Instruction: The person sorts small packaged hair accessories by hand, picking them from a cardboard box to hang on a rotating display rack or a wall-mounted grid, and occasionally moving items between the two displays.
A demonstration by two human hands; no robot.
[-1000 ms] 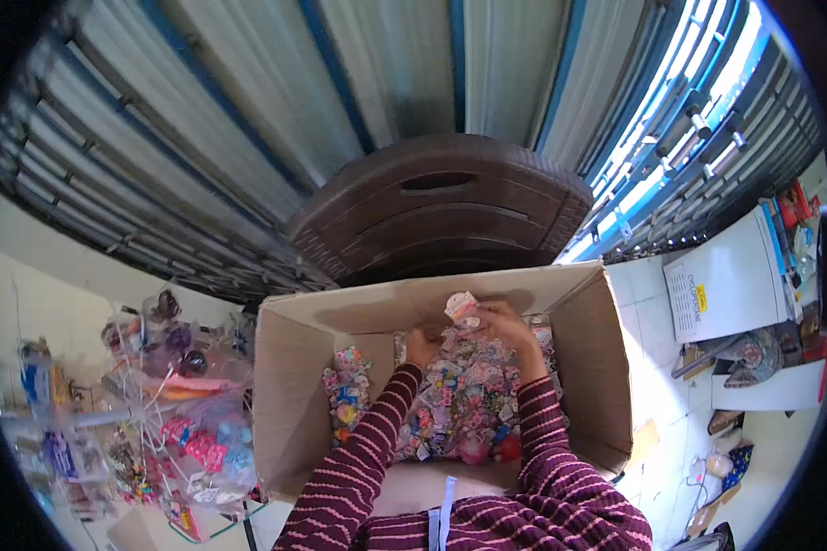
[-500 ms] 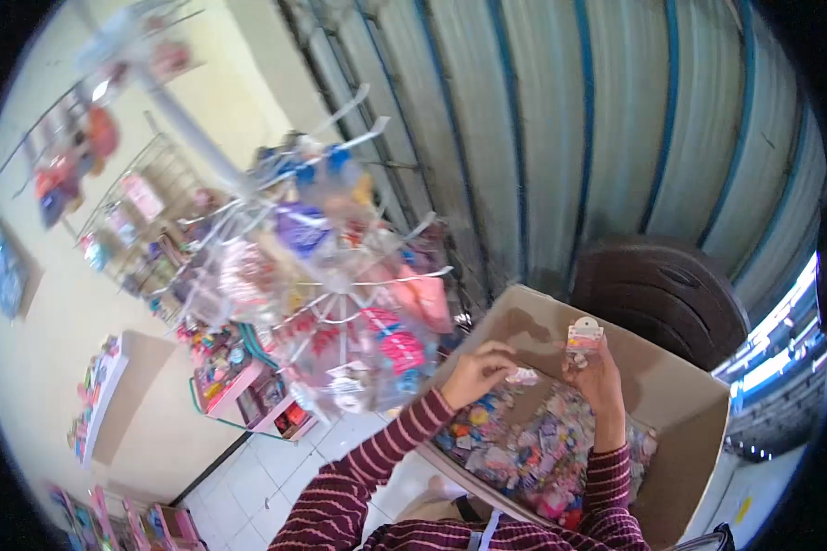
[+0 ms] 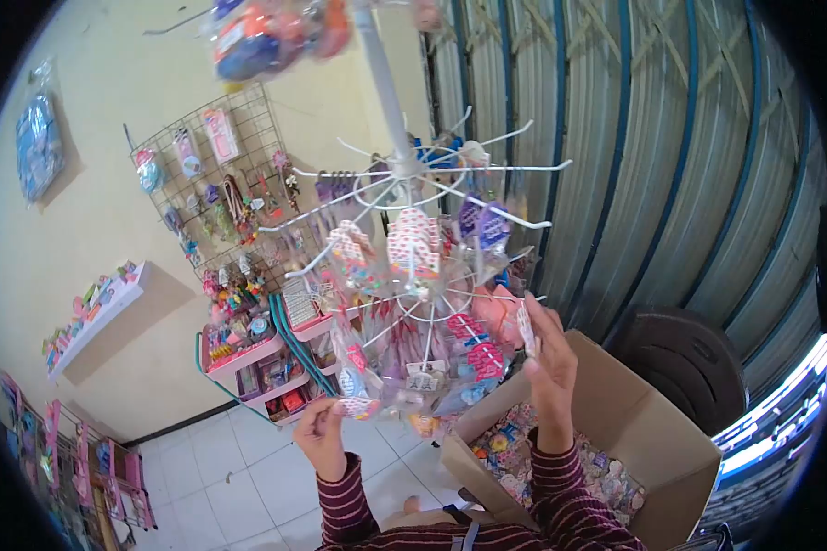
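A white rotating rack (image 3: pixel 404 167) stands before me, its prongs hung with small plastic packets. At its lower left side my left hand (image 3: pixel 322 435) pinches a small patterned packet (image 3: pixel 356 405) by its edge. My right hand (image 3: pixel 548 358) is raised at the rack's lower right, with a small white-and-pink card (image 3: pixel 526 329) between thumb and fingers. Pink packets (image 3: pixel 500 314) hang just left of that card. Below my right hand is a cardboard box (image 3: pixel 648 404) holding many small colourful packets (image 3: pixel 515 441).
A dark brown plastic chair (image 3: pixel 680 358) stands behind the box, against the folding metal shutter (image 3: pixel 606 165). Left are a wall grid (image 3: pixel 213 184) with accessories, a white wall shelf (image 3: pixel 101 317) and a pink tiered cart (image 3: pixel 248 358). White floor tiles (image 3: pixel 257 468) lie below.
My view has swung left toward the rack. Both hands have left the box: my left is now by the rack's lower left, and my right has risen to its right side with the card.
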